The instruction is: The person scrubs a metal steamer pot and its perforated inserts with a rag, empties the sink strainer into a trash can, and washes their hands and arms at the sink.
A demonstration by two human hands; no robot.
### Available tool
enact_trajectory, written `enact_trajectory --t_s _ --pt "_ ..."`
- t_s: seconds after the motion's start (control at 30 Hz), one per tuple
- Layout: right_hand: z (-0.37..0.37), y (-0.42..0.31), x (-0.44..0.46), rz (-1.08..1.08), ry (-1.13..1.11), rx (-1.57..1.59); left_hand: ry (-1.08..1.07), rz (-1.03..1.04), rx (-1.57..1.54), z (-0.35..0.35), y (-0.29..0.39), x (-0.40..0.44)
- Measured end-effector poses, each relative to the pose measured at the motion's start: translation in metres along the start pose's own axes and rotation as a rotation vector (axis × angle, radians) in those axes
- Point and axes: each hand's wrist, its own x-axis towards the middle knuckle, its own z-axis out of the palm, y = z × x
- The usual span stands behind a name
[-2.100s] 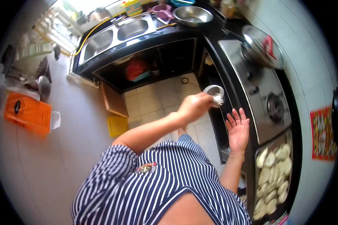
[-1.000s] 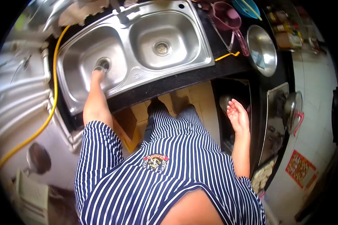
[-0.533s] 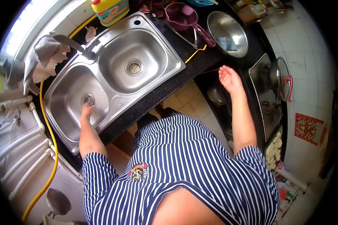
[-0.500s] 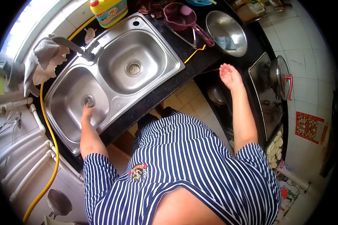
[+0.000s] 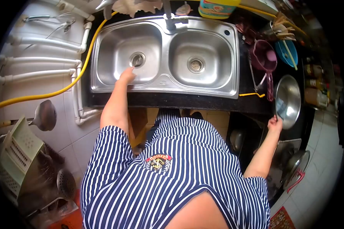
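A double stainless steel sink (image 5: 165,82) lies in front of me. My left hand (image 5: 127,76) is inside its left basin, just short of the drain (image 5: 137,60); its fingers are smeared, so whether they hold anything is unclear. Off to the right, the curled fingers of my right hand (image 5: 275,123) are at the near rim of a shiny metal bowl (image 5: 292,105). A blue-grey cloth (image 5: 281,108) lies inside that bowl, close to my fingers.
Beyond the sink stand a faucet (image 5: 169,23) and a yellow jug (image 5: 218,8). Right of it lie a purple dipper (image 5: 262,57) and a blue bowl (image 5: 284,53). A lidded pan (image 5: 297,164) is near my right forearm. A yellow hose (image 5: 86,57) runs along the left.
My view has turned toward the sink. My right hand, raised with nothing in it before, has reached the metal bowl's rim. My left hand has drawn back slightly from the drain.
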Motion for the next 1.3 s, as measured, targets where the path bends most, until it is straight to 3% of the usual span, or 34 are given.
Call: enact_trajectory --t_s 0.13,0.3,0.33,0.37,0.47,0.6,0.67,0.7,0.77,0.8,0.87,0.97,1.0,1.03,1.13,1.23,1.3 --pt "-0.009 0.016 -0.062 -0.167 0.135 -0.001 0.007 0.04 0.123 -0.02 0.01 0.013" --pt "-0.027 -0.004 -0.128 -0.324 0.078 0.021 0.023 0.078 0.241 0.021 0.023 0.046" --pt "-0.026 -0.007 -0.143 -0.338 0.053 0.002 -0.057 0.067 0.253 0.024 0.028 0.052" --pt "-0.012 -0.005 -0.183 -0.324 0.116 -0.005 -0.158 0.051 0.305 -0.008 0.026 0.051" --pt "0.013 0.002 -0.234 -0.35 0.062 -0.075 -0.193 -0.004 0.24 0.005 0.023 0.054" --pt "0.058 0.047 -0.279 -0.244 -0.143 -0.257 -0.155 0.009 0.11 -0.015 0.009 0.054" --pt "0.089 0.078 -0.296 -0.212 -0.217 -0.444 0.157 0.087 -0.283 -0.012 -0.013 0.059" --pt "0.11 0.094 -0.306 -0.189 -0.255 -0.551 0.156 0.087 -0.285 -0.021 -0.015 0.052" --pt "0.158 0.132 -0.324 -0.143 -0.435 -0.718 0.195 0.003 -0.805 -0.056 -0.008 0.02" --pt "0.182 0.153 -0.336 -0.129 -0.557 -0.781 0.198 0.006 -0.801 -0.071 -0.005 0.006" --pt "0.223 0.197 -0.34 -0.019 -0.777 -0.843 0.034 -0.014 -1.364 -0.101 0.002 -0.022" --pt "0.288 0.27 -0.342 0.044 -0.91 -1.085 -0.199 0.312 -1.929 -0.132 0.006 -0.058" --pt "0.309 0.286 -0.35 -0.009 -0.985 -1.155 -0.243 0.313 -1.997 -0.14 0.004 -0.069" --pt "0.321 0.316 -0.335 0.001 -1.032 -1.201 -0.302 0.351 -1.971 -0.145 0.002 -0.075" --pt "0.35 0.36 -0.332 -0.01 -1.039 -1.183 0.069 -0.031 -1.37 -0.133 -0.027 -0.059" --pt "0.362 0.367 -0.323 -0.028 -1.071 -1.167 0.243 -0.193 -1.294 -0.104 -0.059 -0.023" --pt "0.366 0.35 -0.313 -0.103 -1.067 -0.882 0.317 -0.218 -1.25 -0.074 -0.093 0.018"
